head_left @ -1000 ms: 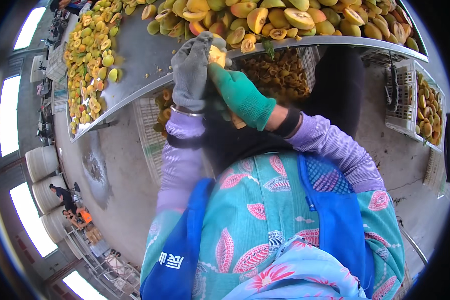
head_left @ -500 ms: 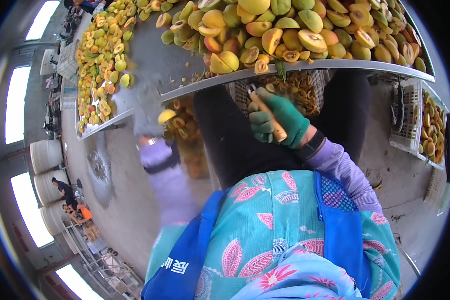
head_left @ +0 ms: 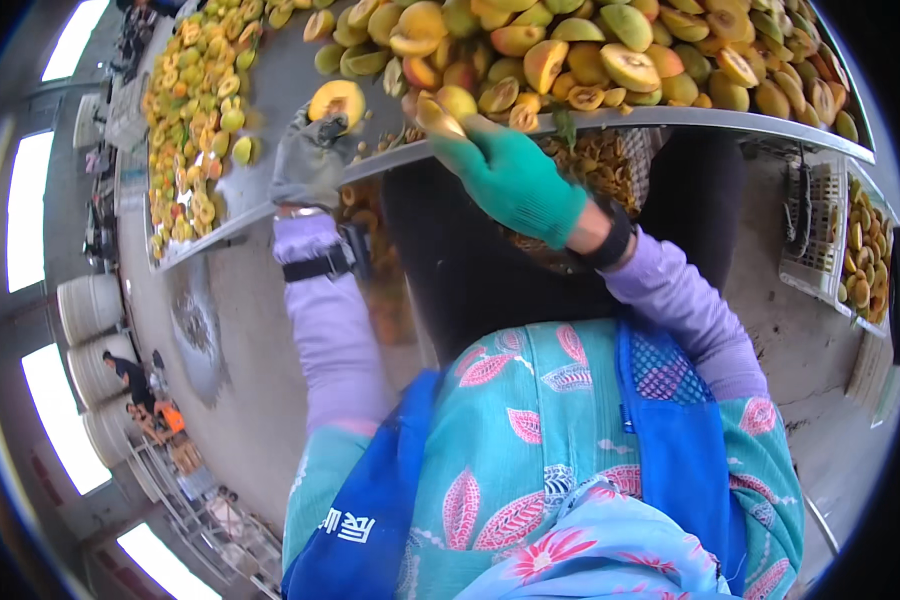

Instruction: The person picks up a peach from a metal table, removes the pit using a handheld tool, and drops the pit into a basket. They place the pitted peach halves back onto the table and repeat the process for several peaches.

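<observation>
My left hand (head_left: 312,160), in a grey glove, is closed on a yellow peach half (head_left: 337,103), its cut face turned up, above the metal table edge. To its right, my right hand (head_left: 518,185) in a green glove reaches over the same edge. Its thumb and fingers close round another peach half (head_left: 438,118), which is tilted beside the pile. The wooden-handled tool does not show now; whether the green glove still covers it cannot be made out. A heap of halved peaches (head_left: 630,65) lies on the table in front of both hands.
More peach halves cover the table's left part (head_left: 195,130). Below the edge, a crate of fruit scraps (head_left: 600,175) stands between my legs. A white crate (head_left: 820,240) with peach halves is at the right. White tubs (head_left: 92,305) and other people (head_left: 135,385) are far left.
My left hand has moved up to the table edge and holds a peach half. My right hand has gone forward from over my lap to the pile, and the wooden-handled tool has dropped from sight.
</observation>
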The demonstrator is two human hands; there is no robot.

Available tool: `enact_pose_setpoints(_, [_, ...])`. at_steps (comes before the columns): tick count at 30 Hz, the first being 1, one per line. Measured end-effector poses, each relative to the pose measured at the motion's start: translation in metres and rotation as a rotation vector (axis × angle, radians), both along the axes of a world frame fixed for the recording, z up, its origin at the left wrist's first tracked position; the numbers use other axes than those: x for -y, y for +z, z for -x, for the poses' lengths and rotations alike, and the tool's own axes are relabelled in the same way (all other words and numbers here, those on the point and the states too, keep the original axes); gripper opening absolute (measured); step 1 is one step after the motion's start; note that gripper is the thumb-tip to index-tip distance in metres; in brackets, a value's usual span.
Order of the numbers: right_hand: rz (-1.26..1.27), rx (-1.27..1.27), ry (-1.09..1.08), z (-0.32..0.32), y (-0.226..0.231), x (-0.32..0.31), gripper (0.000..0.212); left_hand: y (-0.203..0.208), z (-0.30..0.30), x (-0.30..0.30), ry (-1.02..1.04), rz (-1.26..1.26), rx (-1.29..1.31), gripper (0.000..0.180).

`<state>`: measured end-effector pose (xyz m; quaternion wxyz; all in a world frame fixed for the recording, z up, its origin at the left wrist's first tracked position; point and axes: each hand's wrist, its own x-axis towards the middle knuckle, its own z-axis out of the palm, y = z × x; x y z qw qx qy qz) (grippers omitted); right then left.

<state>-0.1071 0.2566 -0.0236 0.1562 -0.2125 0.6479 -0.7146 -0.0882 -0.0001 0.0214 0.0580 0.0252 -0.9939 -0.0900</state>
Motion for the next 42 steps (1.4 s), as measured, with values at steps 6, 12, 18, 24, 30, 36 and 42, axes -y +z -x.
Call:
enact_pose_setpoints(6, [-0.431,-0.359,-0.012,-0.002,0.017,0.025,0.046,-0.021,-0.025,-0.076,-0.005,-0.722,-0.336,0.030])
enact_pose_setpoints(12, [-0.331,-0.198,0.027,-0.010,0.011,0.016,0.044,-0.027,-0.014,-0.089,-0.062,-1.008,-0.268,0.037])
enact_pose_setpoints(18, [-0.287,-0.256,0.145,-0.005,0.011,0.001,0.043,-0.015,-0.021,-0.097,-0.122,-0.346,-0.381,0.023])
enact_pose_setpoints(24, [-0.133,0.439,0.255,-0.024,0.041,-0.002,0.047,-0.011,-0.013,-0.111,-0.142,-0.318,-0.522,0.018])
enact_pose_setpoints(30, [-0.048,0.472,0.302,-0.016,0.031,-0.009,0.057,0.000,-0.009,-0.141,0.046,-1.445,-0.362,0.027])
enact_pose_setpoints(36, [0.606,1.154,0.583,-0.022,0.033,-0.005,0.036,0.007,0.006,-0.128,0.052,-1.001,-0.154,0.029])
enact_pose_setpoints(42, [0.856,1.265,0.600,-0.037,0.033,-0.002,0.037,0.007,0.017,-0.104,-0.195,-1.470,0.451,0.028])
